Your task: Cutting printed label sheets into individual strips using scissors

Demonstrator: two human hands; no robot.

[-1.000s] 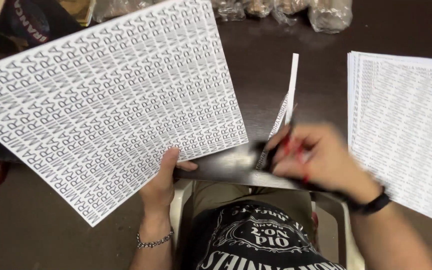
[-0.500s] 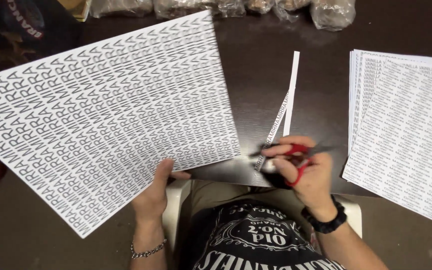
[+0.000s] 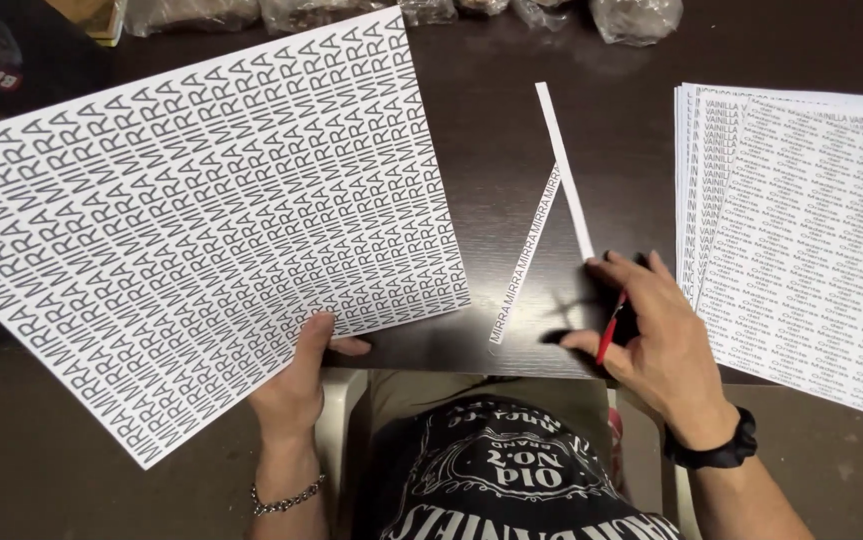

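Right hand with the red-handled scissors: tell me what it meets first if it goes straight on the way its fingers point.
The right hand points up-left; its fingertips already seem to reach the plain white paper strip. Next comes the printed strip, though depth is unclear.

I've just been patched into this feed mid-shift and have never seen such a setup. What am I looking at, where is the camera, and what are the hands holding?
There is no machine here: a person works with two bare hands. The single picture comes from a camera worn on the head, looking down over the chest at a dark table.

The left hand pinches the lower edge of a large printed sheet, covered in rows of repeated text. The right hand rests on the table over red-handled scissors, mostly hidden beneath it.

Between the hands lie two cut paper strips. To the right sits a stack of printed sheets. Clear plastic bags line the far edge.
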